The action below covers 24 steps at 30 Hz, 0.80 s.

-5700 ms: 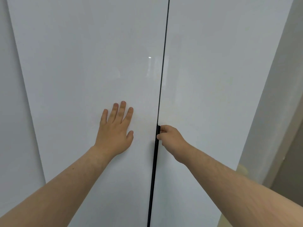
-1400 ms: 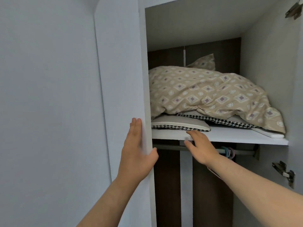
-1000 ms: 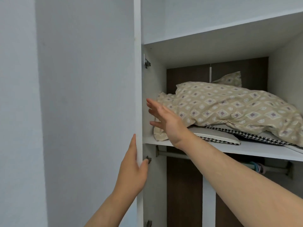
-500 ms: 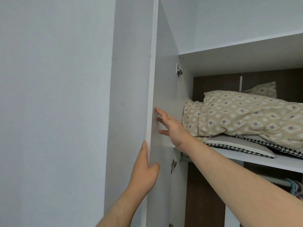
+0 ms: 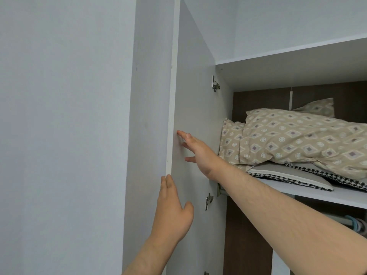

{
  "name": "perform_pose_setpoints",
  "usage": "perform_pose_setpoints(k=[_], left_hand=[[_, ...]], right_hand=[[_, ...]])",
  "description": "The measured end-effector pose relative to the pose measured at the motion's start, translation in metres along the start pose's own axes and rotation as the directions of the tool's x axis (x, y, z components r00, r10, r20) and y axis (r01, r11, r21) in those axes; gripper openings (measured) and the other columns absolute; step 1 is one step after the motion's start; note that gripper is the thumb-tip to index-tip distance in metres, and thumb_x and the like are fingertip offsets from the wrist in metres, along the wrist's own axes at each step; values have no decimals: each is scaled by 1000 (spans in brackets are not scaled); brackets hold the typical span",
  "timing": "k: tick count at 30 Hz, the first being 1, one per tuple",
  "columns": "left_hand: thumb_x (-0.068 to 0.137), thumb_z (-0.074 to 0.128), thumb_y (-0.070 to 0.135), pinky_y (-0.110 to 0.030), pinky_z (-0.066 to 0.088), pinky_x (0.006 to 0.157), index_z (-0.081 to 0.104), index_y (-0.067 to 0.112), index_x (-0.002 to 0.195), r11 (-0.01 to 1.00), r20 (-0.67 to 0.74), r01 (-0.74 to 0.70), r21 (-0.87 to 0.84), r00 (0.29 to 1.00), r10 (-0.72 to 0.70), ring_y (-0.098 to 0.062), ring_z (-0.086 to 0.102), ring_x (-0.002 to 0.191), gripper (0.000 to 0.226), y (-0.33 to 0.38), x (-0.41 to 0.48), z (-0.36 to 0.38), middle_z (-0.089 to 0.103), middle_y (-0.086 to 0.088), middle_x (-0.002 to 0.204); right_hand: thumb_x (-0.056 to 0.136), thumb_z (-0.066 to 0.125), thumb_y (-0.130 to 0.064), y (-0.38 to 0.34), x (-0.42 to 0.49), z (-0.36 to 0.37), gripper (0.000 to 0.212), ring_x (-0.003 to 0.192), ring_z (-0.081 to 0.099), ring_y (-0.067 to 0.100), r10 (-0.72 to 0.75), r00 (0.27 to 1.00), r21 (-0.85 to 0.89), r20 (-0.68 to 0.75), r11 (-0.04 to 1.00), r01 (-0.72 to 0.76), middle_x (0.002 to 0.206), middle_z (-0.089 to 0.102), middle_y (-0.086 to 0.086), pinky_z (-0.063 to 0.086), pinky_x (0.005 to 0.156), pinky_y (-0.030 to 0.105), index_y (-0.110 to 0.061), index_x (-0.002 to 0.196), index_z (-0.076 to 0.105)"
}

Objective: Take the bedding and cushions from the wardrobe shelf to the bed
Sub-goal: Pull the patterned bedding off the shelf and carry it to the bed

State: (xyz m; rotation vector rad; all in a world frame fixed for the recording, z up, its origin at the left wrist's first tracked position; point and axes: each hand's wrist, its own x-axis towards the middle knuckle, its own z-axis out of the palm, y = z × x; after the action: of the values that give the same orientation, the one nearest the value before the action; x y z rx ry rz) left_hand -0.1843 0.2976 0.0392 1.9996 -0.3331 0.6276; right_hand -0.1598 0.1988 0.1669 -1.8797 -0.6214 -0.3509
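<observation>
1. The wardrobe door (image 5: 195,116) stands swung open at the left, its inner face turned toward the camera.
2. The right hand (image 5: 195,150) lies flat and released against that inner face, fingers spread, grasping nothing.
3. The left hand (image 5: 172,211) is lower down at the door's front edge, fingers straight and together, thumb apart on the inner face; it is not clenched around anything.
4. The patterned beige bedding (image 5: 297,139) is piled on the white wardrobe shelf (image 5: 327,194), to the right of the right hand and apart from it.
5. Under the bedding lie flat cushions with houndstooth edging (image 5: 288,178), just right of the right wrist, untouched.
6. Below the shelf a hanging rail (image 5: 337,220) with hangers shows beyond the right forearm.
</observation>
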Motion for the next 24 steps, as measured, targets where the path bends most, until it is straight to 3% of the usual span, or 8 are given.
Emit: perform_pose_setpoints(k=[6, 13, 16, 19, 24], left_hand=[[94, 45, 34, -27, -3, 116, -17, 18, 150, 995, -61, -12, 96, 998, 17, -12, -21, 145, 85, 11, -6, 9, -26, 1, 158], [95, 45, 32, -25, 1, 116, -7, 31, 149, 975, -69, -217, 37, 973, 219, -1, -14, 144, 75, 36, 3, 42, -18, 19, 153], [95, 45, 33, -18, 0, 112, -5, 39, 145, 960, -59, -278, -21, 959, 276, 3, -12, 143, 71, 56, 15, 74, -17, 25, 150], [96, 46, 32, -11, -5, 106, -1, 38, 147, 930, -16, -364, -55, 931, 364, 8, -13, 140, 70, 81, 29, 117, -15, 27, 151], [96, 48, 30, -23, 5, 115, 14, 31, 151, 901, 27, -399, -167, 912, 409, 1, 0, 144, 65, 136, 56, 189, 2, 16, 160]], right_hand=[[102, 24, -43, 15, 2, -13, 49, 140, 28, 8, -36, 999, -7, -23, 999, 35, 156, 29, -12, 35, 108, 36, -27, 149, 32], [100, 28, -45, 42, -30, -81, 41, 138, 34, 9, -46, 981, 29, -189, 998, 53, 150, 38, -10, 39, 105, 34, -36, 138, 43], [100, 33, -40, 60, -60, -135, 27, 133, 41, 10, -45, 934, 39, -354, 997, 63, 140, 47, -11, 40, 106, 35, -42, 123, 47], [98, 41, -42, 79, -96, -195, 31, 133, 41, 7, -45, 854, -21, -518, 999, 40, 143, 47, -7, 35, 113, 40, -39, 129, 46], [102, 39, -32, 94, -144, -289, 32, 133, 41, 9, -23, 756, -71, -655, 997, -32, 145, 46, -5, 32, 115, 43, -35, 133, 46]])
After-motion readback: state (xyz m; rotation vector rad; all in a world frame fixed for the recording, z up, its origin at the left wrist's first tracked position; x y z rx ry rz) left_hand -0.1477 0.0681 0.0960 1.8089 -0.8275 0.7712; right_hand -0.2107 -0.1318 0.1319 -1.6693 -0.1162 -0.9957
